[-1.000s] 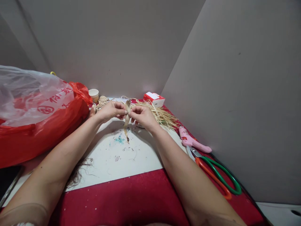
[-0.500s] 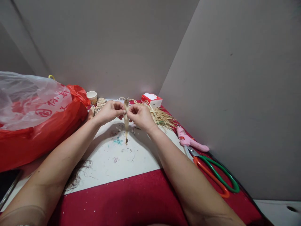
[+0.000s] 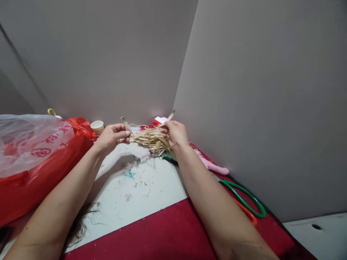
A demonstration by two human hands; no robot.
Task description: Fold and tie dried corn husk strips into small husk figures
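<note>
My left hand (image 3: pixel 115 138) is closed in a pinch, thumb against fingers. A pale, dry, straw-like strip (image 3: pixel 125 123) with a darker tip sticks up out of it. To the right, my right hand (image 3: pixel 175 133) pinches another pale strip (image 3: pixel 170 115), its dark end pointing up and right. The hands are well apart, held over the far part of the white board (image 3: pixel 116 195). Behind and between them lies a pile of similar dry strips (image 3: pixel 153 140), partly hidden by the right hand. A green-and-black tool handle (image 3: pixel 169 158) shows under the right wrist.
A red and clear plastic bag (image 3: pixel 40 180) fills the left side, with a paper cup (image 3: pixel 97 126) beyond it. A red-white box (image 3: pixel 158 121) stands at the back. At right lie a pink glue gun (image 3: pixel 217 168) and green-orange scissors (image 3: pixel 245 195). Grey walls (image 3: pixel 244 90) close the back and right.
Both hands were together on one pale strip; now they are apart, each with a strip piece. The right hand moved right and no longer covers the pile. The view has tilted up and right.
</note>
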